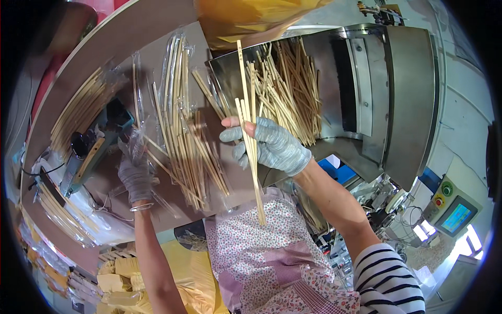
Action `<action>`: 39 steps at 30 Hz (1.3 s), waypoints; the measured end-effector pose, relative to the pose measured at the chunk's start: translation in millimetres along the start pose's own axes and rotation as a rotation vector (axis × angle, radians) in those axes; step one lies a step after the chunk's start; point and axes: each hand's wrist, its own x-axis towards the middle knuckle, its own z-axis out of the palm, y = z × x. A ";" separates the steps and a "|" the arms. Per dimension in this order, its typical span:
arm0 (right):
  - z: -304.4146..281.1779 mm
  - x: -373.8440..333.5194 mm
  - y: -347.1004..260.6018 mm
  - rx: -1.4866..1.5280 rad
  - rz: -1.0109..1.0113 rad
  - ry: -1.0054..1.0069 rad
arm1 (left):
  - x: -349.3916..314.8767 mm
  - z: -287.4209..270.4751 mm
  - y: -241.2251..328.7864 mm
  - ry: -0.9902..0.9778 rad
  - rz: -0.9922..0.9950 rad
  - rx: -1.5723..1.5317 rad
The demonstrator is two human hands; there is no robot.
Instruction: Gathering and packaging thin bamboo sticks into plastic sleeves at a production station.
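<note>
My right hand (274, 144), in a grey glove with bare thumb and fingertip, grips several pale wooden chopsticks (251, 152). They stand nearly upright in the view, one reaching higher than the others. At the left, my left hand (133, 172), also gloved, is closed around a clear plastic sleeve (137, 142); its fingers are blurred and partly covered by the film. Beside that hand is a blue-grey hand-operated device with a wooden strip (90, 163). Between my hands, many chopsticks in clear sleeves (183, 131) lie on the brown table (141, 57).
A metal hopper (334, 83) at the right holds a heap of loose chopsticks (290, 89). More bundled chopsticks (78, 115) lie at the table's left. A machine with a control panel (452, 209) stands far right. Yellow sacks (193, 277) are below the table edge.
</note>
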 end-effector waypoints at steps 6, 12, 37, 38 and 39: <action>-8.0 -3.3 -2.6 0.020 -0.011 0.062 | -0.7 5.3 -23.8 0.026 0.041 0.081; -28.1 -6.2 -17.0 0.038 -0.060 0.088 | -3.3 7.4 -20.3 0.076 0.099 0.067; 83.8 74.1 68.4 -0.683 -0.164 0.266 | -79.5 -72.2 30.6 -0.348 0.068 -0.590; 73.4 79.9 78.4 -0.684 -0.143 0.266 | -82.2 -84.2 42.0 -0.258 -0.154 -0.711; 63.2 84.4 85.5 -0.969 -0.218 0.323 | -78.3 -96.5 44.7 -0.184 -0.309 -0.770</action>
